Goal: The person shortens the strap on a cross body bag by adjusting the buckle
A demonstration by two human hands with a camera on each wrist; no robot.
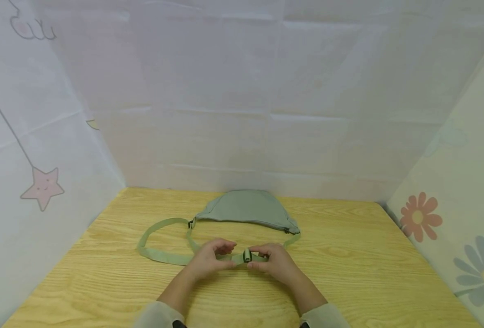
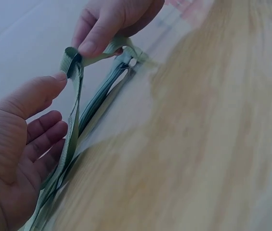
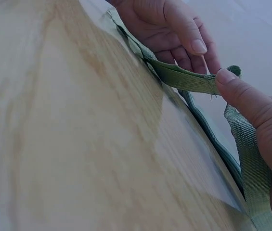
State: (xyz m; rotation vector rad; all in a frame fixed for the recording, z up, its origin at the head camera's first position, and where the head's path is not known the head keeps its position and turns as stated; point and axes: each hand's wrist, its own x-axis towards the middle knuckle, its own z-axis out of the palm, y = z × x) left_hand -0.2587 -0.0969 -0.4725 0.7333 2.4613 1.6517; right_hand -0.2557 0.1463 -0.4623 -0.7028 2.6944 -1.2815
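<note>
Bag (image 1: pixel 246 207) lies on the table (image 1: pixel 356 269), just beyond both hands, curved edge away from them, zipped edge toward them. Its green strap (image 1: pixel 164 258) comes round to the near side; one wide loop lies out to the left of the left hand (image 1: pixel 209 260), and a short length meets the bag's corner beyond the right hand (image 1: pixel 280 263).

Step in hand, my reading: working the strap at its sliding buckle (image 1: pixel 247 255), which sits between the hands, nearer the right. Strap length looks like the concern; cannot tell whether it is being let out or taken in. Next move probably calls for the left hand to take firm hold of the strap while the right steadies the buckle, so webbing can feed through without twisting.

Pose: forearms reach in from the near edge and converge, palms turned inward. Right hand pinches the strap at the buckle, thumb (image 3: pixel 239 89) on the near face. Left hand is loose, fingers gently bent behind the strap, not gripping it; thumb tip close by the buckle, contact uncertain.
</note>
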